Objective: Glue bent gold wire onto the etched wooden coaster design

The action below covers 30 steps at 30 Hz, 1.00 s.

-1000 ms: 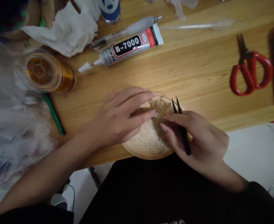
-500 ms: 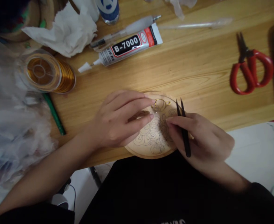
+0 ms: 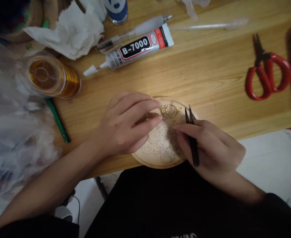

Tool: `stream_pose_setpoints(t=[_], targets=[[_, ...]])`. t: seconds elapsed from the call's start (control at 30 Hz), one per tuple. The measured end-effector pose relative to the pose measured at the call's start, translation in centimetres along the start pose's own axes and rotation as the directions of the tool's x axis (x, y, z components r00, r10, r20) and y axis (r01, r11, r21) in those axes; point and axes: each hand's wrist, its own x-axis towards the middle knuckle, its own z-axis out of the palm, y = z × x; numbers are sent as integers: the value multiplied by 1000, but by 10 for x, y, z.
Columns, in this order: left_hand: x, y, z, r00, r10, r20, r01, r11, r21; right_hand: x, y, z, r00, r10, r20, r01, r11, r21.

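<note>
A round wooden disc with a floral line drawing lies at the table's front edge. Shaped gold wire follows part of the drawing near its far rim. My left hand lies over the disc's left side, thumb and index finger apart, their tips beside the wire. Black tweezers are tucked in my right hand, points facing away from me. The thumb and index finger of that hand pinch together above the drawing; whether anything small is between them I cannot make out.
A glue tube lies behind the disc beside a pen. Red-handled scissors are at the right. On the left are a spool of gold wire, a green pen, crumpled tissue and clear plastic bags.
My right hand has shifted slightly left with the tweezers. My left fingertips have drawn back a little, uncovering more of the curled gold wire.
</note>
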Motion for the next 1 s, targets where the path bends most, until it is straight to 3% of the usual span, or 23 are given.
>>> stream_pose_setpoints(t=[0.4,0.63,0.73,0.9,1.0], targets=[[4,2,-10,985,-135,-106,128,989,-72,0,-4,-2,999,19,37,-17,999,-50],[4,7,-13,986,-155,-55,150,985,-85,0,-4,1,1000,-15,5,15,998,-55],[4,8,-11,994,-98,-56,92,992,-91,1,-7,0,1000,9,23,-8,998,-65],[2,7,-5,994,110,13,-110,994,4,2,-9,0,1000,-11,18,12,995,-99],[-1,8,1,982,186,-19,-185,980,68,2,-9,1,1000,-21,19,23,993,-117]])
